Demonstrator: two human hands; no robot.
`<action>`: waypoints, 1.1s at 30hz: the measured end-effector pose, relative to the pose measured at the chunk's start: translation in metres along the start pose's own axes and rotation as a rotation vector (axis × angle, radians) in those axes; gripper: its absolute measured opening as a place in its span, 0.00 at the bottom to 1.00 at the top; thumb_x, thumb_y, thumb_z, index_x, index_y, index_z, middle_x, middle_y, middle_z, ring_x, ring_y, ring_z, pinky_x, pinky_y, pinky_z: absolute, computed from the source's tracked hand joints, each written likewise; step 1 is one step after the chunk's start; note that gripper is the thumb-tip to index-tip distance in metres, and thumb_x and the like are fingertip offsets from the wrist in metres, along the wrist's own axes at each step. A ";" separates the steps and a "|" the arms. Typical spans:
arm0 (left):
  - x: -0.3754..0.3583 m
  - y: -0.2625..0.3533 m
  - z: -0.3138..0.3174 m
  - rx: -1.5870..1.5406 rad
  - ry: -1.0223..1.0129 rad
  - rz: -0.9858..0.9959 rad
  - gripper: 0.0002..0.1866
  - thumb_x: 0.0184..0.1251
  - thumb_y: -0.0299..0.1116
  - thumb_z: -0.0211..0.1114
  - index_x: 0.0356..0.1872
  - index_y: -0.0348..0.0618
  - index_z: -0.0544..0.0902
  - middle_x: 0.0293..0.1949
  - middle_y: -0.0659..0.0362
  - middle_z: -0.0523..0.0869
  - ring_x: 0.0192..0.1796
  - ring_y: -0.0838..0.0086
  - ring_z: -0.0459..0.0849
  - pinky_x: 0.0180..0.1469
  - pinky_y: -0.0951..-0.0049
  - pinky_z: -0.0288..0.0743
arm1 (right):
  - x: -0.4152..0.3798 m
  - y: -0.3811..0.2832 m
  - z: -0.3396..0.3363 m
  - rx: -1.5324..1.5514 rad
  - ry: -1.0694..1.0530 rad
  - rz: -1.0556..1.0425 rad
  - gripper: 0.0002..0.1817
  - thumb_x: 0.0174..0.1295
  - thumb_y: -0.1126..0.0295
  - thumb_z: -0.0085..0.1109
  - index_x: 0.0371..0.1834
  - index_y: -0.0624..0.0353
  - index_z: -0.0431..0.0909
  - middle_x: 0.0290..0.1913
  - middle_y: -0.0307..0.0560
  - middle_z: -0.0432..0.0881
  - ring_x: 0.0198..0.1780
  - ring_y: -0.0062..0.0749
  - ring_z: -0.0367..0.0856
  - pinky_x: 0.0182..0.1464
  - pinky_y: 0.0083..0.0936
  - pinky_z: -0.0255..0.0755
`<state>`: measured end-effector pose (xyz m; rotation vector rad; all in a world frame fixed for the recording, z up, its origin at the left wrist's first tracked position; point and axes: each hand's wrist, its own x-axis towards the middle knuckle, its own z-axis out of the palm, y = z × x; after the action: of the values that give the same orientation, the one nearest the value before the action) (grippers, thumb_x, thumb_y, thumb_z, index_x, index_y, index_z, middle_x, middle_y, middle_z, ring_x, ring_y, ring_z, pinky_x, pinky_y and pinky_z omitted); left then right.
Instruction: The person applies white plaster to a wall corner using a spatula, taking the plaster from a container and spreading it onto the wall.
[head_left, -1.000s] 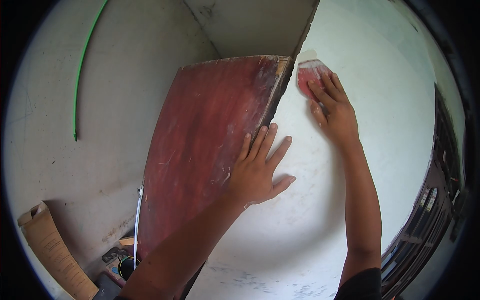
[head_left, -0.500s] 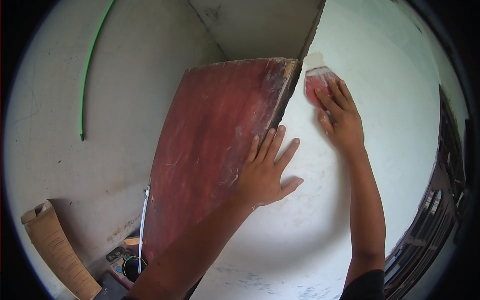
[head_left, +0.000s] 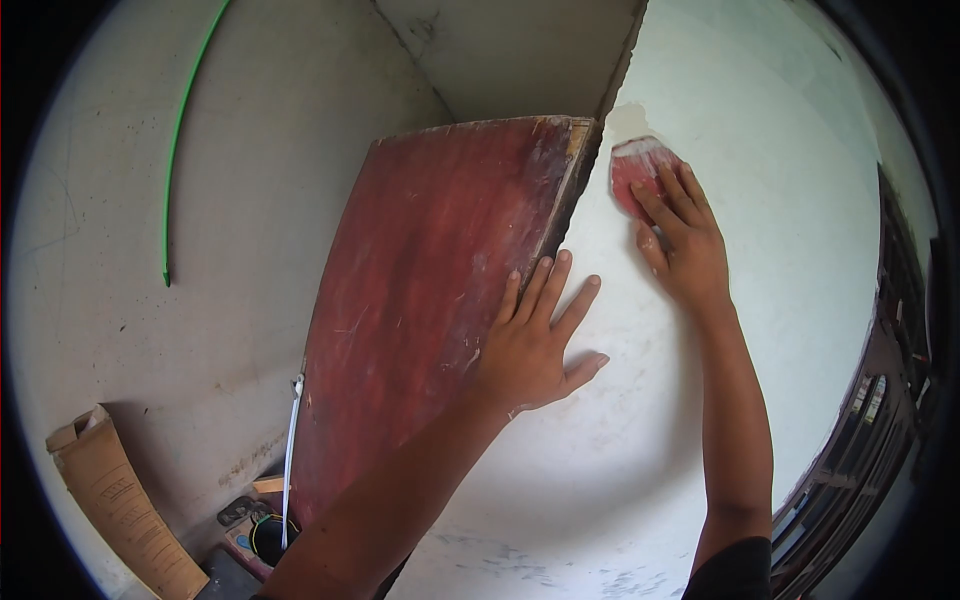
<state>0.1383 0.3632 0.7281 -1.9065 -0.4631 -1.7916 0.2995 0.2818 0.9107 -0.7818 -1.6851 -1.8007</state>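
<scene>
My right hand (head_left: pixel 693 245) presses a flat red putty scraper (head_left: pixel 640 178) against the white wall (head_left: pixel 790 220), fingers laid over it and thumb at its lower side. White residue covers the scraper's upper edge. Just above that edge is a beige patch (head_left: pixel 630 120) on the wall. Lower and to the left, my left hand (head_left: pixel 538 335) is spread out with nothing in it. Its fingertips lie along the edge of a red wooden panel (head_left: pixel 420 290), and the thumb points right over the white wall. Part of the panel is hidden behind my left forearm.
A green strip (head_left: pixel 178 150) hangs on the grey wall at left. Below it leans a tall brown cardboard box (head_left: pixel 125 500). Assorted items, including a dark round object (head_left: pixel 268 540), sit low behind the panel. A dark metal grille (head_left: pixel 850 450) borders the wall at right.
The view has shifted very slightly. My right hand and the scraper sit a touch lower against the beige patch. My left hand stays at the panel's edge.
</scene>
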 end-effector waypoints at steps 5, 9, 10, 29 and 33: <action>0.000 0.000 0.001 0.008 -0.012 -0.006 0.45 0.70 0.63 0.62 0.82 0.50 0.63 0.83 0.38 0.54 0.83 0.43 0.56 0.80 0.38 0.49 | 0.022 0.010 0.005 0.044 0.072 0.054 0.24 0.64 0.61 0.69 0.65 0.42 0.85 0.74 0.53 0.76 0.78 0.52 0.68 0.74 0.43 0.70; 0.000 0.000 0.001 0.011 -0.021 0.000 0.45 0.70 0.63 0.63 0.82 0.50 0.63 0.83 0.38 0.53 0.83 0.43 0.56 0.81 0.38 0.48 | 0.030 0.015 0.008 0.010 0.029 0.079 0.24 0.66 0.61 0.67 0.66 0.42 0.84 0.73 0.54 0.76 0.79 0.51 0.68 0.74 0.42 0.70; 0.000 0.000 0.001 0.009 -0.024 -0.002 0.45 0.70 0.63 0.63 0.82 0.50 0.63 0.83 0.38 0.53 0.83 0.43 0.56 0.81 0.38 0.48 | 0.022 0.014 0.006 0.010 0.028 0.083 0.24 0.66 0.61 0.67 0.66 0.42 0.84 0.73 0.54 0.76 0.79 0.51 0.68 0.74 0.42 0.70; 0.000 0.001 0.000 0.011 -0.010 0.000 0.45 0.70 0.62 0.64 0.81 0.48 0.64 0.82 0.37 0.55 0.82 0.42 0.57 0.80 0.39 0.49 | 0.001 0.018 -0.005 0.099 0.057 0.097 0.23 0.66 0.63 0.66 0.66 0.44 0.84 0.73 0.60 0.75 0.79 0.53 0.66 0.74 0.43 0.70; 0.001 0.002 0.000 0.030 -0.013 0.005 0.45 0.69 0.62 0.64 0.81 0.48 0.65 0.82 0.37 0.55 0.82 0.42 0.58 0.80 0.39 0.50 | 0.016 0.021 0.001 0.078 0.033 0.102 0.24 0.64 0.63 0.67 0.65 0.44 0.84 0.74 0.61 0.74 0.79 0.54 0.66 0.74 0.44 0.70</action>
<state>0.1393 0.3619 0.7292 -1.8985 -0.4863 -1.7598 0.3038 0.2818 0.9362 -0.7859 -1.6533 -1.6607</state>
